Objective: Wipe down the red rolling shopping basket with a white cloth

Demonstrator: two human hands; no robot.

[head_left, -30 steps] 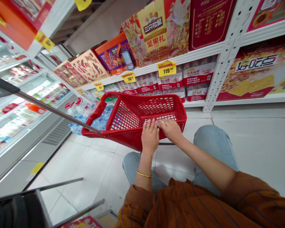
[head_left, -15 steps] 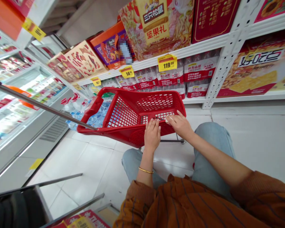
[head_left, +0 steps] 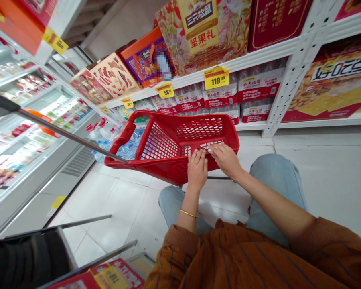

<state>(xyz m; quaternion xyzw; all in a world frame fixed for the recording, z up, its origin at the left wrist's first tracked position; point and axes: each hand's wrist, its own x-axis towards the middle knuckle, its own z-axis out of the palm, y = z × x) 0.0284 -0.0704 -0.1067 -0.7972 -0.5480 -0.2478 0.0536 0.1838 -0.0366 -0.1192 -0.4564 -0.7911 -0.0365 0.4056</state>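
Observation:
A red plastic shopping cart (head_left: pixel 156 168) with latticed basket walls stands in front of my knees, and I see nothing inside its basket. Over the near rim curl the fingers of my left hand (head_left: pixel 197 168), closed on the edge. Close beside it on the right, my right hand (head_left: pixel 226 160) also rests on that rim with its fingers bent over the inner side. The fingertips of both hands are partly hidden behind the edge. A gold bracelet (head_left: pixel 188 213) circles my left wrist.
Gift boxes (head_left: pixel 203 38) line the shelf ahead, above packs of bottled water (head_left: pixel 219 94). Clear bottles (head_left: pixel 132 144) show behind the cart's handle. A metal pole (head_left: pixel 69 134) crosses from the left. A lit refrigerated case (head_left: pixel 27 140) runs along the left; another shelf is at lower left.
My right hand has slid slightly left along the rim, closer to my left hand. The whole view has shifted a little, so the surroundings appear farther right.

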